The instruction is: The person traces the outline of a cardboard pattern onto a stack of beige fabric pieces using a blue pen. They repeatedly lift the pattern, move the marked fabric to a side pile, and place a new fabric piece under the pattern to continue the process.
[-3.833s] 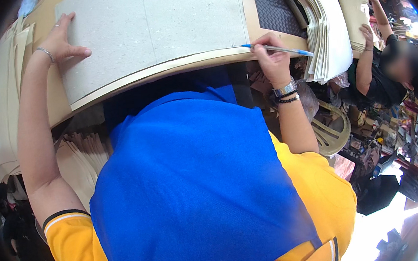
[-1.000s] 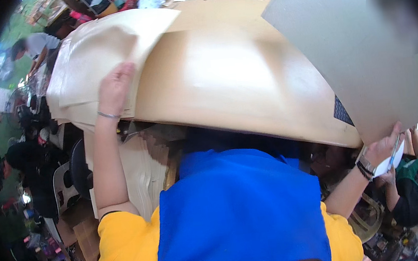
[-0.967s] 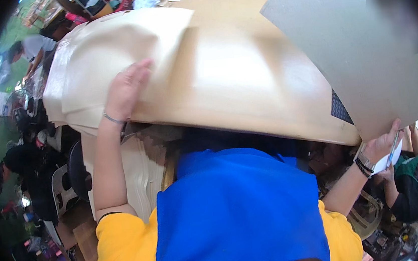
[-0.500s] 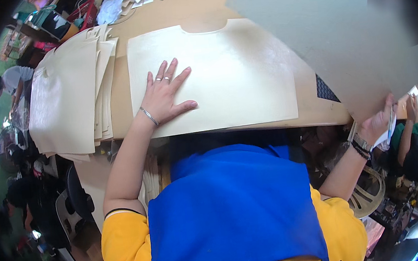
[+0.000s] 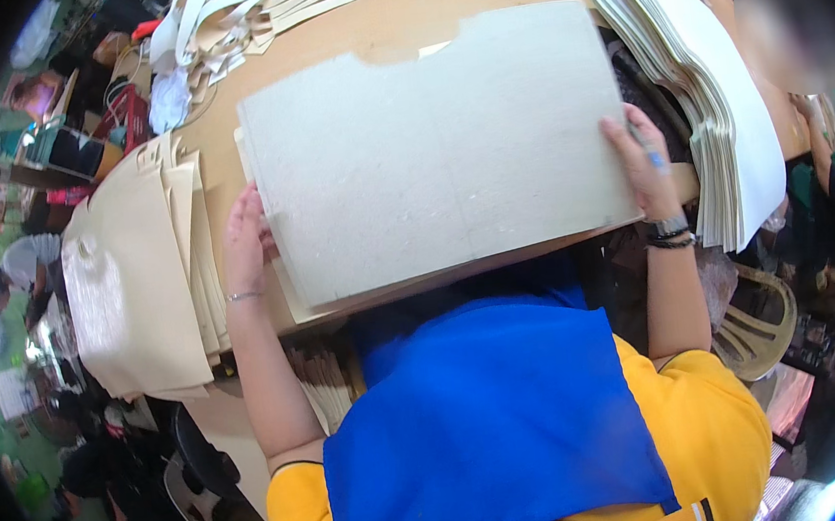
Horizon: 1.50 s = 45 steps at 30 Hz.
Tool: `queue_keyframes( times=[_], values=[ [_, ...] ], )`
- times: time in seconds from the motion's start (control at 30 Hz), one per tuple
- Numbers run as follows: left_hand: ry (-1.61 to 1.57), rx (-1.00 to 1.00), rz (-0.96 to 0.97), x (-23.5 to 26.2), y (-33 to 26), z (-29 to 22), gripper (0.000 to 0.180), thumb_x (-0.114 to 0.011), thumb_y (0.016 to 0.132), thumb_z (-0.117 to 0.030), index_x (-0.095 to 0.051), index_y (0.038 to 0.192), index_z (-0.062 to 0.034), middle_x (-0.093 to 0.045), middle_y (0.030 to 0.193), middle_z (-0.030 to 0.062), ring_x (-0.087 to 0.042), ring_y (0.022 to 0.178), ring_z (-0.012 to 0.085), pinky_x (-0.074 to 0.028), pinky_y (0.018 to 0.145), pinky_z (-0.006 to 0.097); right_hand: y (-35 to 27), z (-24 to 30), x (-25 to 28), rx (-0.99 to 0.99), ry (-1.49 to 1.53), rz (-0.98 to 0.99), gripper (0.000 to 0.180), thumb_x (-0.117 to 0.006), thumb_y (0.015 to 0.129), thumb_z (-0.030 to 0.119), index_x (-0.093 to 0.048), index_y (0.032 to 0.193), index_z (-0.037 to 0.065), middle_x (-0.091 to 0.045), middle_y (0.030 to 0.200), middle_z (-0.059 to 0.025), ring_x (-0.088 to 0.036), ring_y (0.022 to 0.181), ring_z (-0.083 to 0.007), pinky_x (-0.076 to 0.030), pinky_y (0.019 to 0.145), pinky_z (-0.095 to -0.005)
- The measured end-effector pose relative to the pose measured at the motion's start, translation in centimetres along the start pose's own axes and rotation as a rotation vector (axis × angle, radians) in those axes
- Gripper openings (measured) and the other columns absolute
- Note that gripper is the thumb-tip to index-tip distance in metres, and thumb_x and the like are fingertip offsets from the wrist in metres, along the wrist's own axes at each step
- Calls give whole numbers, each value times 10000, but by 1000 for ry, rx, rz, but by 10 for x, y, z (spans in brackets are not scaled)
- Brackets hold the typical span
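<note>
A large grey board with a shallow notch in its far edge spans the space between my hands. It lies over a cream sheet, of which only a strip shows along the left side. My left hand is closed at the board's left edge, its fingertips partly hidden. Gripping the right edge is my right hand, thumb on top of the board. A slim object with a blue part also sits in that hand; its kind is unclear.
A stack of cream sheets overhangs the table at left. To the right stands a thick stack of pale boards. Cut pieces and white straps lie along the far side. A plastic chair stands at lower right.
The grey board has come from the upper right to over the cream sheet. My left hand has left the sheet's surface for the board's left edge. The right-hand stack is now uncovered.
</note>
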<state>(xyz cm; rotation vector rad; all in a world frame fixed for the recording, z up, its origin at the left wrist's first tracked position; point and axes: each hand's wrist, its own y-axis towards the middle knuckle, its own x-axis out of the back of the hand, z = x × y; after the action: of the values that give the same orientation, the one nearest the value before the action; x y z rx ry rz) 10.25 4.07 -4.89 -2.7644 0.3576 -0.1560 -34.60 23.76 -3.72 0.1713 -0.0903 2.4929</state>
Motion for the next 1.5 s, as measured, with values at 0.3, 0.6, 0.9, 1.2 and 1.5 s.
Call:
queue_keyframes(
  times=[0.3, 0.6, 0.9, 1.2, 1.5],
  values=[
    [617, -151, -246, 0, 8, 18, 611, -792, 781, -257, -567, 1266, 40, -531, 765, -11, -489, 667, 89, -452, 626, 241, 8, -14, -29, 105, -679, -56, 547, -802, 773, 351, -606, 1188, 53, -547, 746, -41, -561, 664, -147, -467, 625, -290],
    [746, -198, -302, 11, 3, 28, 607, -813, 748, -270, -605, 1230, 34, -546, 876, 47, -526, 823, 148, -468, 771, 293, 14, -10, -37, 16, -813, -9, 567, -773, 760, 470, -631, 1202, 144, -601, 767, -27, -631, 711, -199, -500, 660, -335],
    [608, -182, -277, 19, 8, 37, 594, -816, 752, -241, -605, 1228, 47, -560, 913, 39, -531, 869, 144, -456, 842, 286, 17, -7, -38, 23, -845, -16, 502, -797, 756, 402, -656, 1143, 115, -553, 729, -25, -585, 666, -165, -476, 641, -298],
    [651, -207, -287, 14, 5, 34, 588, -820, 750, -238, -612, 1218, 49, -573, 942, 49, -542, 903, 147, -459, 863, 292, 20, -12, -33, 45, -811, -3, 554, -807, 730, 427, -654, 1141, 89, -623, 755, -83, -622, 695, -218, -502, 659, -329],
    [547, -253, -297, 15, 5, 38, 592, -840, 724, -202, -615, 1199, 69, -554, 922, 31, -511, 845, 126, -452, 817, 254, 19, -11, -36, 80, -853, 9, 573, -799, 730, 449, -650, 1150, 88, -638, 766, -99, -652, 715, -257, -514, 678, -352]
  ],
)
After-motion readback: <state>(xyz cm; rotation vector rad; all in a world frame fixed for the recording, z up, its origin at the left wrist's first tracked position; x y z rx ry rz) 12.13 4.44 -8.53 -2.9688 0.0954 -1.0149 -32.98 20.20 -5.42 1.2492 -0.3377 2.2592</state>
